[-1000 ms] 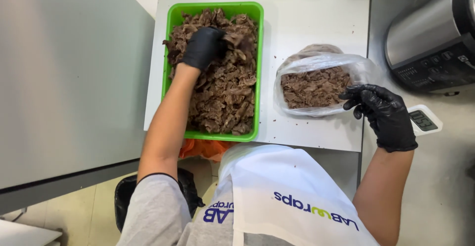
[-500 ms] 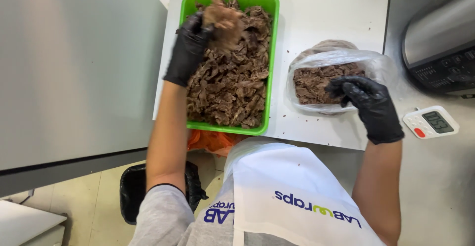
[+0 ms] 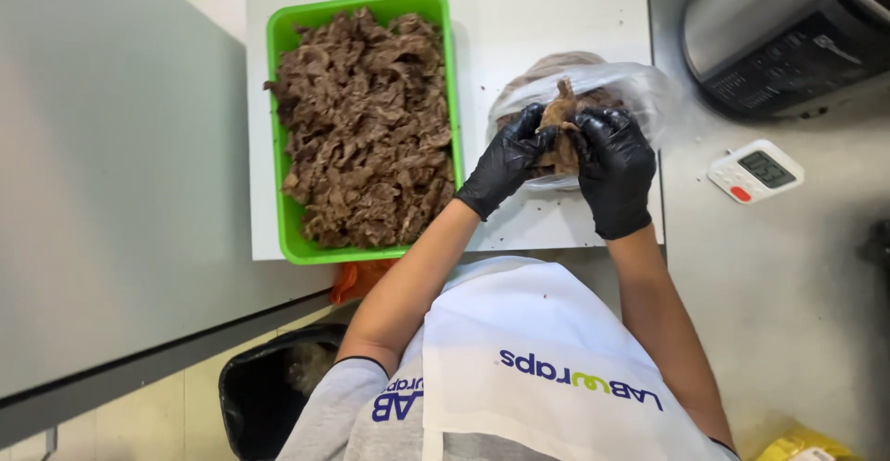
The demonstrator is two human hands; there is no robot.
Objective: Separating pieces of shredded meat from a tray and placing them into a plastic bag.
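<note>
Both hands, left hand (image 3: 505, 160) and right hand (image 3: 612, 169), are covered in black gloves of thin, slightly glossy rubber-like film, creased at the knuckles. The clump of meat (image 3: 560, 118) between them is brown, fibrous and rough, matt with a faint moist sheen. The bag (image 3: 640, 95) is clear, thin plastic film, crinkled and shiny. The tray (image 3: 278, 146) is smooth, bright green rigid plastic (its shredded contents match the clump in texture). The white board (image 3: 547, 16) under them looks smooth and matt. The worktop (image 3: 788, 285) is brushed grey metal. The timer (image 3: 756, 172) has a glossy white plastic shell. The apron (image 3: 547, 368) is white woven cloth.
</note>
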